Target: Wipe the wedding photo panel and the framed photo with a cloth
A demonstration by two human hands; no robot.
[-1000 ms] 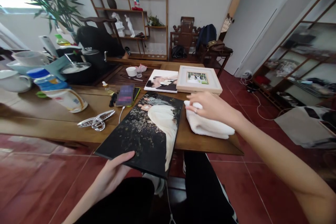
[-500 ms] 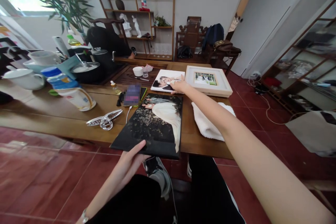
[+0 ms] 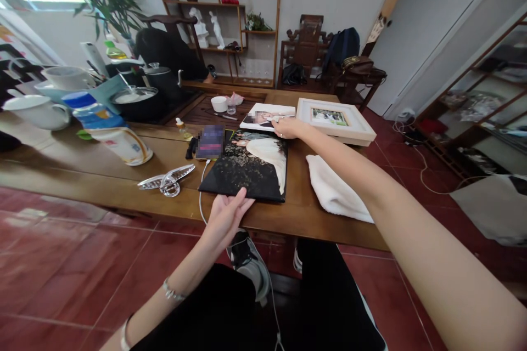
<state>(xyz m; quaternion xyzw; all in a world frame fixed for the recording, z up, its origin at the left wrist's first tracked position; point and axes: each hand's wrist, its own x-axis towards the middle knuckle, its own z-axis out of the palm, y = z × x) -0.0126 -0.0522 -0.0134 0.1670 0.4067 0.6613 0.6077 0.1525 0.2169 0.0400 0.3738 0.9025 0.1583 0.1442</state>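
Observation:
My left hand [image 3: 228, 211] grips a black photo panel [image 3: 242, 175] by its near edge, thumb on top and fingers underneath. A figure in a long white gown is pictured on it. My right hand [image 3: 287, 127] is closed on the near right edge of a white photo panel [image 3: 265, 111], just beyond the black one. The black panel's far edge meets the white panel's near side; whether they overlap I cannot tell. To the right of the white panel lies a pale picture frame [image 3: 358, 127] around a small photo. A white towel [image 3: 335, 189] rests under my right forearm.
Left on the wooden table [image 3: 164, 208] are a clear hair claw [image 3: 167, 180], a blue-capped bottle [image 3: 111, 129], a phone [image 3: 209, 141] with a white cable, and a dropper bottle [image 3: 184, 129]. Farther back stand a white cup [image 3: 219, 103] and pots [image 3: 135, 104].
My left hand has moved the black panel forward, towards the white one, and it now lies farther over the table. My right hand's fingers have curled at the white panel's edge.

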